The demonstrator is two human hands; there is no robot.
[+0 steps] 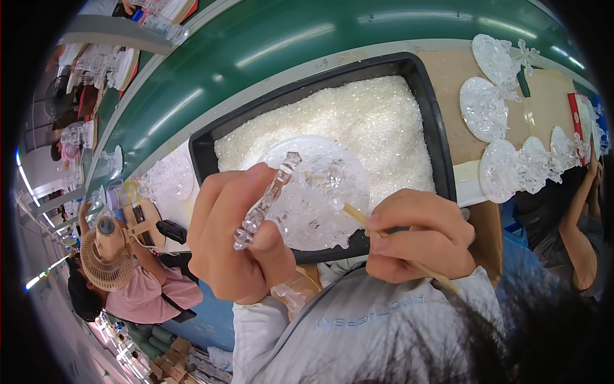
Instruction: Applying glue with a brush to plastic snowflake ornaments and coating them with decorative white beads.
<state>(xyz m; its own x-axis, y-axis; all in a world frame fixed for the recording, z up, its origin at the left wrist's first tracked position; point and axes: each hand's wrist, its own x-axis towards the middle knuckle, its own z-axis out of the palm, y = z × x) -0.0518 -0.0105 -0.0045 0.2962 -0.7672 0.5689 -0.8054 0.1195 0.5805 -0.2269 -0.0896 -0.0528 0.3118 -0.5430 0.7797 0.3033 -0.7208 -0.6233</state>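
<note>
My left hand [220,240] is closed around a clear, faceted rod-shaped piece [261,208], held tilted with its wider end pointing up and away. Between the fingers of my right hand [425,233] is a thin tan stick [355,214], its tip pointing left toward the clear piece but apart from it. Below both hands, a round whitish disc [348,163] bearing small clear bits lies on glittering white granules [384,105]. These granules fill a black tray [440,137]. My left hand covers part of the disc's left side.
Clear crystal-like clusters on round bases [484,109] stand on the brown board to the right. A green surface [307,48] runs behind the tray. At left are a tan fan [106,253], a black object [171,231] and a person in pink. Another person sits at right.
</note>
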